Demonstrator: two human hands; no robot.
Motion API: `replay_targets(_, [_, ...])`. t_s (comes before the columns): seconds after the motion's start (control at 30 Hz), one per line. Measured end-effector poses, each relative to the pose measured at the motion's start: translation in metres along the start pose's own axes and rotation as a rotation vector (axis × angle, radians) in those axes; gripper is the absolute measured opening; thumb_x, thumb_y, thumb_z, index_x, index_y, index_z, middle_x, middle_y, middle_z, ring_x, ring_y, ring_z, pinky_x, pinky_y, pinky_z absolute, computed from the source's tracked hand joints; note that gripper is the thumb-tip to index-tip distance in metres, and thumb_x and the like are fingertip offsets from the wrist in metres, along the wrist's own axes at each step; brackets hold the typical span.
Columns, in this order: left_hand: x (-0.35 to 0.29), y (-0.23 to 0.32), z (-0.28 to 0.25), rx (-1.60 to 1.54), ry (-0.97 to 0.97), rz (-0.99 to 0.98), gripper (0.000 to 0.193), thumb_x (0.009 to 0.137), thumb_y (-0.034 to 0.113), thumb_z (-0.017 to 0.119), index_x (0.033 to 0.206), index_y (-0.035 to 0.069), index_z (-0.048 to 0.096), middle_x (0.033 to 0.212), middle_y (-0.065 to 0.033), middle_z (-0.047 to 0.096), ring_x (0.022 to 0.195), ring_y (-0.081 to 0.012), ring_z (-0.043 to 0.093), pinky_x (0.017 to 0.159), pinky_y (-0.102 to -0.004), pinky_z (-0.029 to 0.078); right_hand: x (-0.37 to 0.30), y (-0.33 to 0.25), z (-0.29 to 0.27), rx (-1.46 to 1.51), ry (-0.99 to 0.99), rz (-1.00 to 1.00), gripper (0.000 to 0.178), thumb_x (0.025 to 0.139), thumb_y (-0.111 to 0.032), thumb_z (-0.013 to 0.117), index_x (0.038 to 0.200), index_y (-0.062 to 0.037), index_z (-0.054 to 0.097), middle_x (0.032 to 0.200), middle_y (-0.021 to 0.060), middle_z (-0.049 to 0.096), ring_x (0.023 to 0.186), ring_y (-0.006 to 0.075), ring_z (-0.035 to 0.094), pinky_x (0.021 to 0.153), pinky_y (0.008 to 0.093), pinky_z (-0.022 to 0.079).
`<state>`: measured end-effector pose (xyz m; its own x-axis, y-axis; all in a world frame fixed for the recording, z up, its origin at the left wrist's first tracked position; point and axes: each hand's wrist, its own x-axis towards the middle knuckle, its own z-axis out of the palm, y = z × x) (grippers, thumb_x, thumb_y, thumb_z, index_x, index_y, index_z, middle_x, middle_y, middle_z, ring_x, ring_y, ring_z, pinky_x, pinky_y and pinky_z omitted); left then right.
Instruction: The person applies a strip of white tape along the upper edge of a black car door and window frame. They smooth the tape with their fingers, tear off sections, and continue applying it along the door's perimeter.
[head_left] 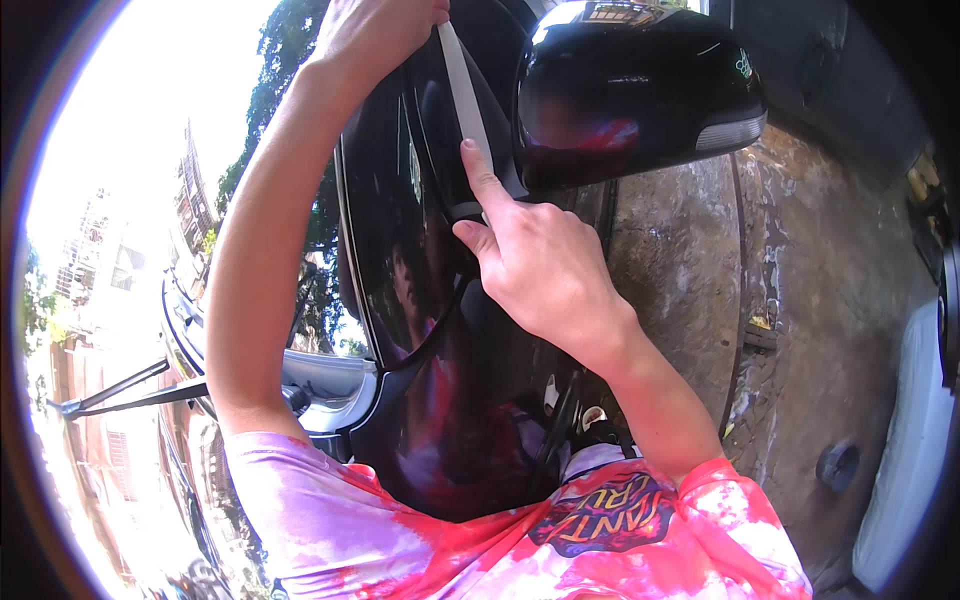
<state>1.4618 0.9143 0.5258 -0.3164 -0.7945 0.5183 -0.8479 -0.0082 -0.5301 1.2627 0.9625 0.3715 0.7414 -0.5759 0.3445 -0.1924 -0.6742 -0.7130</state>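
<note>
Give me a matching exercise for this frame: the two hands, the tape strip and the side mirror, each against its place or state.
Things:
1. left hand
2. right hand
3. pale tape strip
4. side mirror

Places or states:
A. glossy black, right of the strip
B. forefinger pressed on the strip
C. grips the strip's upper end
D. runs along the dark car window edge

Pairs: 1-C, 2-B, 3-D, 4-A

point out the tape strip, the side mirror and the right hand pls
tape strip (pixel 466 95), head view, middle of the pale strip on the black car door
side mirror (pixel 640 85), head view, glossy black housing
right hand (pixel 535 270), head view, back of the hand
</note>
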Motion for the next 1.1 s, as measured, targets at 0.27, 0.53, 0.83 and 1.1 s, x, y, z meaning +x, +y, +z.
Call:
replay_targets(0.27, [0.009, -0.002, 0.006, 0.140, -0.122, -0.028, 0.010, 0.079, 0.010, 0.071, 0.074, 0.011, 0.079, 0.092, -0.0104, 0.070, 0.102, -0.0311, 0.062, 0.087, -0.0433, 0.051, -0.008, -0.002, -0.004, 0.038, 0.068, 0.028, 0.062, 0.100, -0.025, 0.061, 0.154, -0.0003, 0.042, 0.093, 0.0221, 0.075, 0.083, 0.0409, 0.074, 0.078, 0.0501, 0.059])
replay_targets(0.53, [0.019, 0.013, 0.018, 0.291, -0.156, -0.112, 0.011, 0.076, 0.016, 0.078, 0.082, 0.006, 0.079, 0.099, -0.0125, 0.070, 0.109, -0.0307, 0.060, 0.093, -0.0424, 0.049, -0.015, 0.007, 0.007, 0.061, 0.171, 0.014, 0.062, 0.099, -0.024, 0.063, 0.154, -0.0052, 0.042, 0.087, 0.0247, 0.072, 0.082, 0.0461, 0.070, 0.076, 0.0538, 0.056])
replay_targets(0.83, [0.018, 0.018, 0.009, 0.244, -0.121, -0.201, 0.017, 0.079, 0.020, 0.078, 0.080, 0.003, 0.078, 0.103, -0.0175, 0.069, 0.104, -0.0343, 0.065, 0.089, -0.0443, 0.053, -0.011, 0.004, 0.017, -0.043, 0.143, -0.001, 0.057, 0.101, -0.025, 0.060, 0.152, -0.0039, 0.047, 0.093, 0.0203, 0.074, 0.081, 0.0400, 0.073, 0.075, 0.0499, 0.059])
replay_targets(1.1, [0.007, 0.012, 0.004, 0.185, -0.068, -0.083, 0.022, 0.075, 0.022, 0.084, 0.082, 0.003, 0.078, 0.098, -0.0183, 0.072, 0.107, -0.0333, 0.065, 0.089, -0.0446, 0.054, -0.004, -0.002, 0.008, -0.047, 0.039, 0.074, 0.055, 0.101, -0.027, 0.059, 0.149, -0.0031, 0.051, 0.086, 0.0211, 0.074, 0.081, 0.0415, 0.073, 0.077, 0.0510, 0.059])
